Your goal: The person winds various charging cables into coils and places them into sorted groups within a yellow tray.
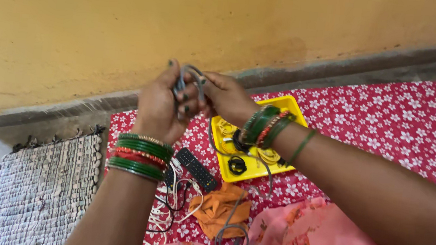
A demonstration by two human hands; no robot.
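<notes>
Grey cable (193, 76), upper centre of frame, looks light, limp, springy | left hand (158, 107) pinches its looped end | right hand (226, 99) grips the same loop | slack trails lower centre past yellow tray (286, 104); best held at the coil.

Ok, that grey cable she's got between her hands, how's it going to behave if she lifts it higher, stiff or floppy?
Probably floppy: the grey cable bends into a tight loop between the left hand and right hand, then sags down to loose curls on the floral cloth. It looks thin, so likely light. The trailing end may drag across the orange cloth.
</notes>
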